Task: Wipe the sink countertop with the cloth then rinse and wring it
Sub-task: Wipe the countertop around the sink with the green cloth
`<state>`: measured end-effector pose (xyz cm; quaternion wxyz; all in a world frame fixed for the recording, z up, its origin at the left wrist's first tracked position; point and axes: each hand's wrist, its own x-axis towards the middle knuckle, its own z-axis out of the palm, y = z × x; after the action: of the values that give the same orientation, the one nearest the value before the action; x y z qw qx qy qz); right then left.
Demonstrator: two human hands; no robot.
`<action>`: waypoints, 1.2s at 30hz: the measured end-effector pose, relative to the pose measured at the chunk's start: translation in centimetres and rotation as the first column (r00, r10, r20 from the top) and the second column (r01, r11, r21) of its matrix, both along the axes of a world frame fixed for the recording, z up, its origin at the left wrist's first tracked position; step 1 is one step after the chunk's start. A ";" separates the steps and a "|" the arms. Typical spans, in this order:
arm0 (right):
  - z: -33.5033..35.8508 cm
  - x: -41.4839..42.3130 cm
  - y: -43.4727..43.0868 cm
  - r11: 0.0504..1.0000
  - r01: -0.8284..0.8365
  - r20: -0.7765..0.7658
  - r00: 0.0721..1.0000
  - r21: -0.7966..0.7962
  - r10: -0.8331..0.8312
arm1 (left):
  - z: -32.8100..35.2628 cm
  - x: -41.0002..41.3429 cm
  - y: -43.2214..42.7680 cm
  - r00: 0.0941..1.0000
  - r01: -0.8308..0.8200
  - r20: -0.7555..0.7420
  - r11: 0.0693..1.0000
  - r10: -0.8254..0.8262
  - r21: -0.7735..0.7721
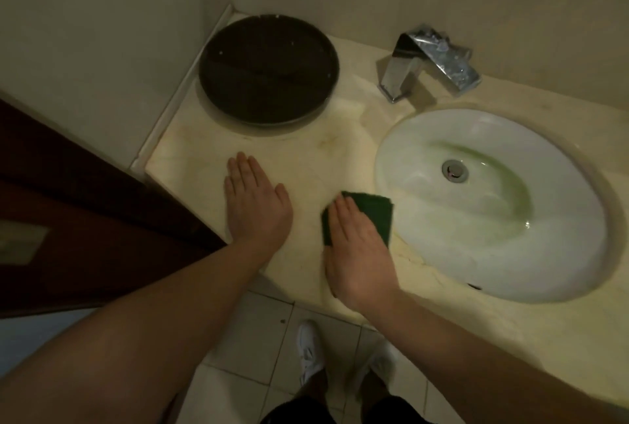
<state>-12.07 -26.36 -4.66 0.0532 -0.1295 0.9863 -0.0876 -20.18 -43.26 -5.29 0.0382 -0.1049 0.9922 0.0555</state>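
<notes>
Spanning most of the view, a pale yellowish stone countertop (316, 158) runs from a corner of the wall on the left to past the sink on the right. A dark wooden door (85, 219) stands against its left end, and light floor tiles (255, 338) show below its front edge. Set into the counter on the right is a white oval sink basin (425, 212), greenish toward its bottom. A round dark tray (269, 69) sits in the back left corner of the counter, well apart from the basin. A chrome faucet (429, 61) with a flat, angular spout stands behind the basin.

The left hand (255, 202) lies flat on the bare counter in front of the tray, palm down, fingers straight and close together, holding nothing. The right hand (357, 246) also lies palm down with straight fingers, pressing on a dark green cloth (374, 212). The cloth lies flat on the counter just beside the basin's left rim, its far edge and right side showing past the fingers.

A white shoe (309, 352) stands on the tiles below. A metal drain (455, 170) sits in the middle of the basin.
</notes>
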 end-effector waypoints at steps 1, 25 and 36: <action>0.2 1.2 1.3 0.999 0.045 0.007 0.999 -0.008 -0.045 | 0.1 0.0 0.1 1.000 -0.001 0.010 1.000 0.001 -0.005; 0.3 -5.6 -5.6 0.951 -0.307 0.019 0.952 0.045 0.306 | 1.5 0.8 -1.9 0.977 -0.079 -0.114 0.797 0.182 0.599; 0.4 -7.8 -6.3 0.979 -0.202 -0.015 0.979 -0.029 0.202 | 2.7 1.6 -3.3 0.956 -0.036 -0.164 0.651 0.244 0.758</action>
<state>-19.83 -32.71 -4.25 0.0538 -0.2302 0.9669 -0.0961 -18.60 -46.58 -2.57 -0.0528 -0.1489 0.8666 0.4733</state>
